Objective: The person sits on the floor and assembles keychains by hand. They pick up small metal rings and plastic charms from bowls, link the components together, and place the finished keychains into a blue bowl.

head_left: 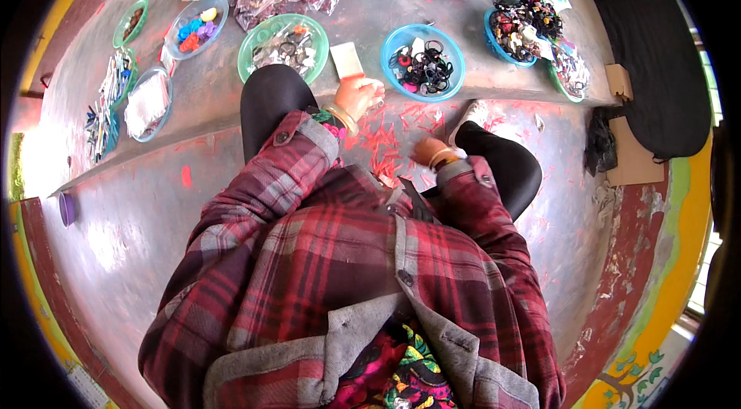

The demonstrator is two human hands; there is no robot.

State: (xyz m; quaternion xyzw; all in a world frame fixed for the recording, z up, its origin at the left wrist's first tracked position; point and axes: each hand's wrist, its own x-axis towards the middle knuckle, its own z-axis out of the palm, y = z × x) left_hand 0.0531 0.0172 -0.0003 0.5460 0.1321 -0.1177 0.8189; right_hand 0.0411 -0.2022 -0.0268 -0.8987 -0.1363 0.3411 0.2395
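Note:
My left hand is closed in front of my raised left knee, its fingers curled round something pale that I cannot make out. Just beyond it lies a white card. Nearer my right leg, my right hand is curled low over the floor; what its fingers hold, if anything, is hidden. Red scraps are scattered between and below both hands. A blue basket of mostly black hair ties stands ahead of my right hand. Ahead of my left knee is a green basket with mixed small pieces.
A raised ledge carries several more baskets. Dark trinkets fill baskets at the far right, and clear bags lie at the back. On the left are a basket of white packets and a purple cup. A black bag sits right.

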